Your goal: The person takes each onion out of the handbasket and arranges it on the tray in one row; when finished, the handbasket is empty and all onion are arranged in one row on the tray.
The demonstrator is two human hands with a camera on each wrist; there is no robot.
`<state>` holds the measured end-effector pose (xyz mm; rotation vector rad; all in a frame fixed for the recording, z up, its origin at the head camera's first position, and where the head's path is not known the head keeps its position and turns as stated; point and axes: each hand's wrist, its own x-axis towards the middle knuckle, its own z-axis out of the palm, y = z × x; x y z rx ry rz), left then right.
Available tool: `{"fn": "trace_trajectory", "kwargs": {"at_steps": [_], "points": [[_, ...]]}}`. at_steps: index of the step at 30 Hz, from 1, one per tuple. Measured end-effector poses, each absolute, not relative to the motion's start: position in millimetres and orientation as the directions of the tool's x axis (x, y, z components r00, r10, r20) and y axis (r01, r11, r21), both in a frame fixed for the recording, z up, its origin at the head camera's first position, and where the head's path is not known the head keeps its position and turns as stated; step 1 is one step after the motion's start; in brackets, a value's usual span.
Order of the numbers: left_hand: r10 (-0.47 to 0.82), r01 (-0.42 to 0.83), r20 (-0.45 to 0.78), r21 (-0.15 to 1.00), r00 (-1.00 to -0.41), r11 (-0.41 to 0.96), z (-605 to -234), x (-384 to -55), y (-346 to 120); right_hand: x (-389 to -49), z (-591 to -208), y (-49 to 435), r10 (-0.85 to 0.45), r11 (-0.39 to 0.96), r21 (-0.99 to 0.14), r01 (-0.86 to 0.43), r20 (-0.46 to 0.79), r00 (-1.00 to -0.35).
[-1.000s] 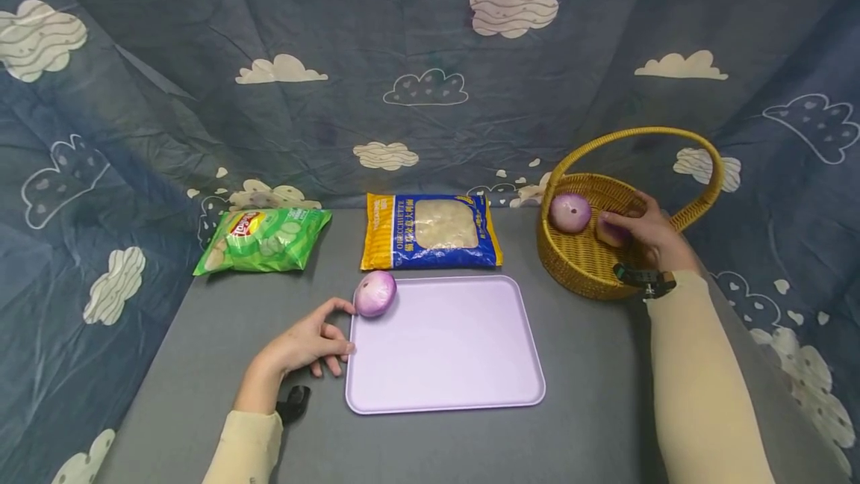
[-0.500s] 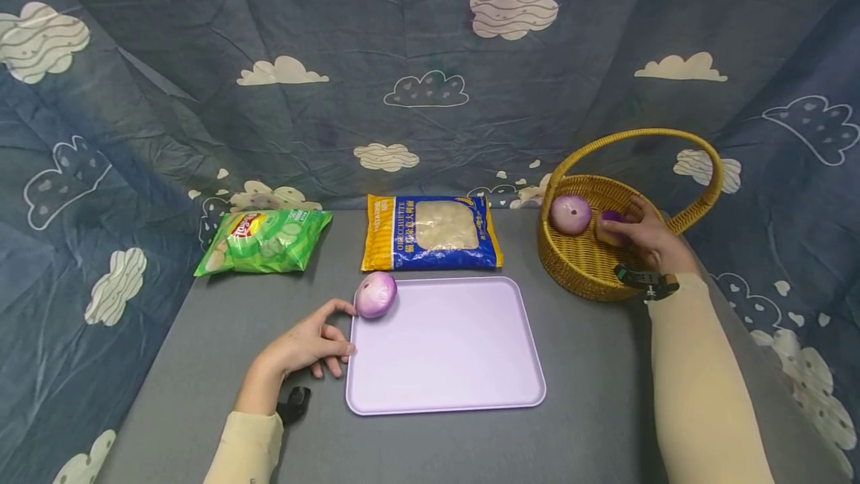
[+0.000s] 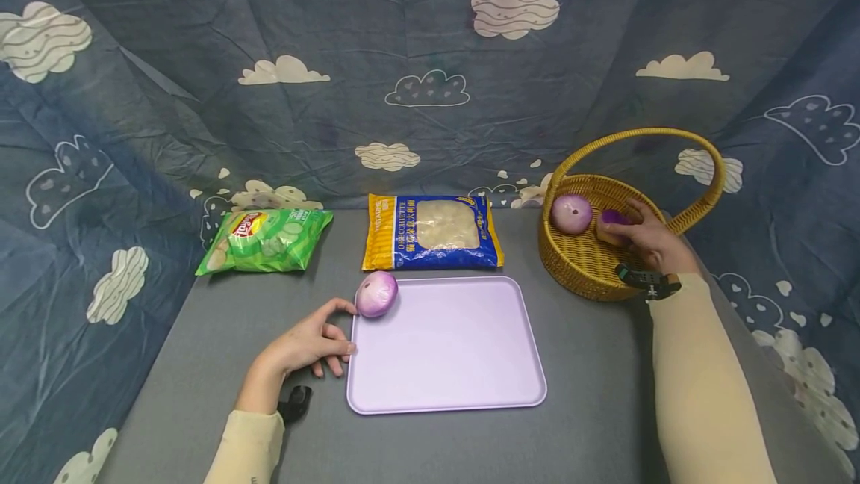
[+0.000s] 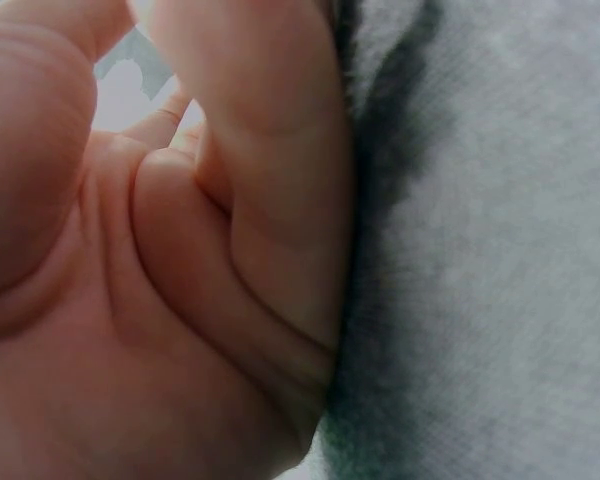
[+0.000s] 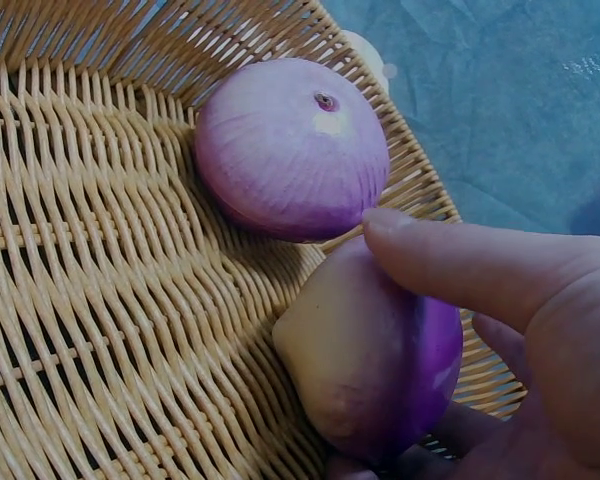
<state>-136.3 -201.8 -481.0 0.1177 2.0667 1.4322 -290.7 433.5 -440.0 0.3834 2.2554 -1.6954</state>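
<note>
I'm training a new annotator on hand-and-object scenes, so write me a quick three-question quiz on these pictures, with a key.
1. Multiple choice: what does the right hand hold? a) a cup; b) a purple-and-cream vegetable; c) a spoon.
2. True or false: a round purple vegetable sits at the far left corner of the lilac tray.
3. Short answer: which thing lies between the green chip bag and the wicker basket, beyond the tray?

Key: 1. b. 2. True. 3. The blue-and-yellow pasta bag.
</note>
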Motion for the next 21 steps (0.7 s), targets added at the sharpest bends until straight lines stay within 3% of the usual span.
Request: {"fn": "trace_trajectory", "kwargs": {"at_steps": [21], "points": [[0.398, -0.273, -0.441, 0.87, -0.805, 0.412, -482.3, -137.4, -201.7, -294.3, -444.1, 437.1, 0.01, 0.295, -0.864, 0.409, -0.425, -0.905]]}}
